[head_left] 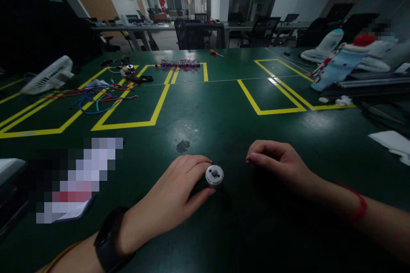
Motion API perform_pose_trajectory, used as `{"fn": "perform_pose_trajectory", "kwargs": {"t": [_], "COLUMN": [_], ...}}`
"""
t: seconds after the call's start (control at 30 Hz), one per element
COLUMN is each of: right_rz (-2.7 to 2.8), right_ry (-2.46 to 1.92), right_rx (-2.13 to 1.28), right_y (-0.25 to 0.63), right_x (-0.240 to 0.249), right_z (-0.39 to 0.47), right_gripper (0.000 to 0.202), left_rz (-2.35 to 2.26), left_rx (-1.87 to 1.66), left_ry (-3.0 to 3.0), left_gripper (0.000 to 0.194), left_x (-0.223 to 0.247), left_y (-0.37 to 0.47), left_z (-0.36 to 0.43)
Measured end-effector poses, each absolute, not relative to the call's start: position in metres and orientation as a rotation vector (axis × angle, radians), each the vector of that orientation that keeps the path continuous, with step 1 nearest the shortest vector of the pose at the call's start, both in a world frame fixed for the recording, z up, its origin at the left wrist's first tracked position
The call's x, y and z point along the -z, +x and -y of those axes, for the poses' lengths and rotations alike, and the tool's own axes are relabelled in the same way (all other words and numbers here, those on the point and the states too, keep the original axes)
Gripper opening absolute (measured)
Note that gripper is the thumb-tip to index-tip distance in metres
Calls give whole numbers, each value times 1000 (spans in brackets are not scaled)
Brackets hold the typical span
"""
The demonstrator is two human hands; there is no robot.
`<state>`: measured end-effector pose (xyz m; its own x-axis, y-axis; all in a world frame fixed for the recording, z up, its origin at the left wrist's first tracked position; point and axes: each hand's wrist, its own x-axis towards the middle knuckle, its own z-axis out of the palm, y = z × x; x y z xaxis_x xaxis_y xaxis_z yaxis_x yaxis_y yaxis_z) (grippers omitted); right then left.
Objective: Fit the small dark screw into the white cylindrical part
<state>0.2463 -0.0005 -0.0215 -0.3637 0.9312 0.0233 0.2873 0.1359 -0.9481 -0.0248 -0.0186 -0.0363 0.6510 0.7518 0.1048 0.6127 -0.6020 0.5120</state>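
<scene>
A small round metal part (214, 175), like a motor seen from its end, stands on the dark green table (205, 115) near the middle. Its pale face has a central shaft and two dark holes. My left hand (182, 183) holds it from the left, with fingers behind and thumb in front. To the right, apart from the part, my right hand (278, 162) rests with its fingers curled and the thumb near the fingertips. Whether anything small lies between those fingertips is hidden.
Yellow tape (124, 126) marks the table. Loose wires (96, 98) and a white fan (51, 76) lie at left, a wire bundle (177, 65) and screwdriver (216, 53) farther back. A blue bottle (339, 66) and white paper (392, 143) are right.
</scene>
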Motion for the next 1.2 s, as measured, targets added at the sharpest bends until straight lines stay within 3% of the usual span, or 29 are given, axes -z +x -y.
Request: {"fn": "perform_pose_trajectory", "kwargs": {"t": [0.17, 0.63, 0.93, 1.07, 1.2], "right_rz": [1336, 1324, 2379, 2305, 2287], "right_ry": [-1118, -1114, -1035, -971, -889], "right_rx": [-1435, -1487, -947, -892, -777], "right_y": [257, 256, 239, 222, 202], "right_x": [39, 40, 24, 13, 5], "right_z": [0, -1, 0, 2, 2], "right_gripper": [12, 12, 15, 24, 18], "left_rz": [-1082, -1077, -1084, -1082, -1071], "left_rx": [-399, -377, -388, -388, -410], "left_ry": [2439, 2458, 2456, 2442, 2442], "left_gripper": [36, 34, 33, 32, 32], "left_x": [37, 39, 39, 38, 38], "left_y": [-26, -27, -26, -26, -26], "left_z": [19, 18, 18, 18, 19]}}
